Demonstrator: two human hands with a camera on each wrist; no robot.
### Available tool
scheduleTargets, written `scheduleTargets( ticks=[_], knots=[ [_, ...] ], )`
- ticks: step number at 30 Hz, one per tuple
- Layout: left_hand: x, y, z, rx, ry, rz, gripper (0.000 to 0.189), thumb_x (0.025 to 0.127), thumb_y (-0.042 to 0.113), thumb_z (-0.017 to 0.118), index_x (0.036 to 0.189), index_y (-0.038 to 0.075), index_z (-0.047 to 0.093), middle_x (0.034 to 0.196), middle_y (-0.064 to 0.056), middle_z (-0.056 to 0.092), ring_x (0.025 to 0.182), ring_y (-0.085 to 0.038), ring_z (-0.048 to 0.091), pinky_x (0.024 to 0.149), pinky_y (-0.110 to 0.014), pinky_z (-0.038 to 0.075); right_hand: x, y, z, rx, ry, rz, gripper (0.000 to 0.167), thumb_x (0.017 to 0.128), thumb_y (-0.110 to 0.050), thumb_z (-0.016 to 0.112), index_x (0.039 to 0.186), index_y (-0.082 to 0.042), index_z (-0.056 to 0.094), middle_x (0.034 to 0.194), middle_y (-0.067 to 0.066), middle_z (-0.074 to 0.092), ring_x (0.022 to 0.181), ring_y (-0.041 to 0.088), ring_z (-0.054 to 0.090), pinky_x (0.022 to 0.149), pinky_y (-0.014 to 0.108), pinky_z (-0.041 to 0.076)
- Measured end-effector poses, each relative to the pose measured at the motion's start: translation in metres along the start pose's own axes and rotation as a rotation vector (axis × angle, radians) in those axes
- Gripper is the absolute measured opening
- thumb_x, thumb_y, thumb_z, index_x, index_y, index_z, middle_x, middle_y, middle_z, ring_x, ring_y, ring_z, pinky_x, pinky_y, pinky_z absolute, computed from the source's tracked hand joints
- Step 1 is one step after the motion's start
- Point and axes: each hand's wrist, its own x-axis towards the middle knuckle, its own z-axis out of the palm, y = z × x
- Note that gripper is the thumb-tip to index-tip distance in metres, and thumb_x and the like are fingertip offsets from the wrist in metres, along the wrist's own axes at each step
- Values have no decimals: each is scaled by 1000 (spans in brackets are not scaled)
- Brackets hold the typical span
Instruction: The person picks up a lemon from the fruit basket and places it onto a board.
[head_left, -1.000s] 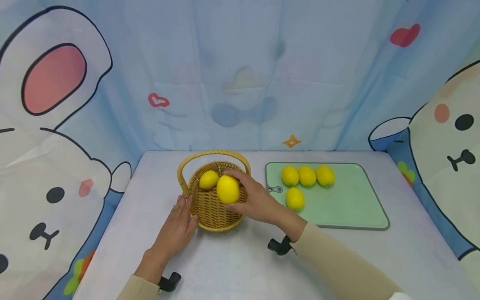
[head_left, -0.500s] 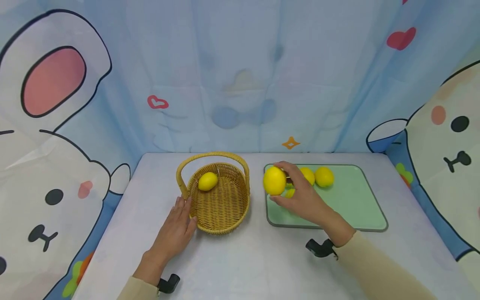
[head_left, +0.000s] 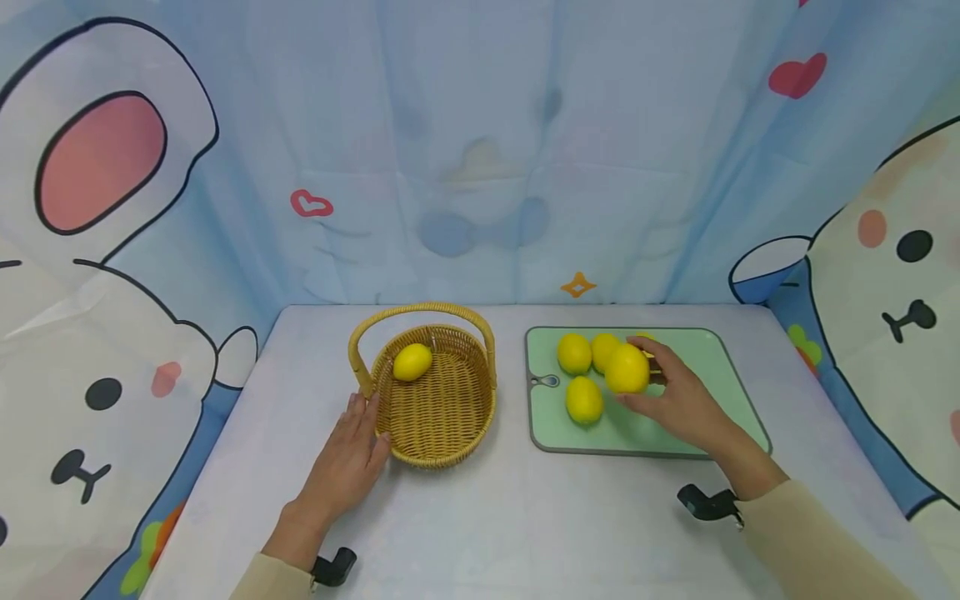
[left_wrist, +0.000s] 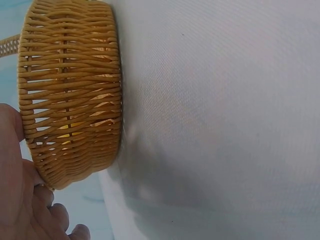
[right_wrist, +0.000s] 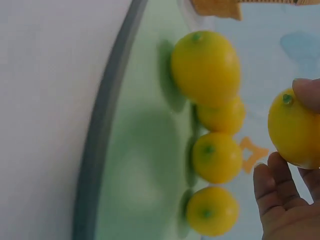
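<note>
My right hand (head_left: 686, 404) holds a yellow lemon (head_left: 627, 368) between thumb and fingers, raised above a pale green cutting board (head_left: 553, 436). On that board lie several more lemons (head_left: 584, 400), one partly hidden behind the hand. The right wrist view shows the held lemon (right_wrist: 295, 127) clear of the board, with the other lemons (right_wrist: 206, 69) in a line. My left hand (head_left: 345, 462) rests with extended fingers against the left side of a wicker basket (head_left: 435, 421). Inside the basket sits one lemon (head_left: 412, 362). The left wrist view has thumb and fingers touching the basket's rim (left_wrist: 30, 95).
The basket's arched handle (head_left: 423, 308) rises over its far side. Both things stand on a white-covered table (head_left: 480, 525), the basket left of the board. A blue cartoon-printed curtain (head_left: 480, 150) hangs behind the table.
My right hand has carried the lemon from above the basket rightward to over the board's right-hand lemons. My left hand has stayed at the basket, and the basket's lemon has not moved.
</note>
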Motion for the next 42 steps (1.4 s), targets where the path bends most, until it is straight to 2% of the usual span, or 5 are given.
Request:
scheduleTargets(
  ticks=[9,16,24,32,42],
  knots=[
    [-1,1,-3,-16,-6,-4,69,113,35,44,168,3,18,175,-20,13,165,-33,10,133,-51,17,0,34,7,-4,-105,83,85,96,-29,80,163,-8,32,158,28,41,128,48,55,102,60,53],
    [0,1,-3,-6,-4,3,69,113,35,44,168,3,19,176,-19,13,165,-33,10,133,-51,17,1,49,14,-43,-129,109,84,94,-32,80,161,-9,36,157,26,46,127,45,56,99,58,54],
    [-1,1,-2,-14,13,11,69,113,35,45,168,2,20,175,-20,14,164,-34,11,133,-52,17,3,50,14,-30,-166,109,84,95,-35,79,162,-8,37,154,28,50,128,43,55,106,61,50],
    [-1,1,-3,-17,15,13,69,113,34,46,168,1,20,175,-21,15,164,-34,11,133,-52,18,7,53,14,-9,-206,122,86,95,-40,78,164,-10,36,162,27,43,138,45,48,111,64,46],
    [-1,0,0,-16,15,11,69,113,35,45,168,2,20,175,-20,15,164,-33,12,133,-51,18,6,50,16,-4,-203,117,87,95,-38,78,164,-9,35,161,29,42,137,47,48,109,65,46]
  ],
)
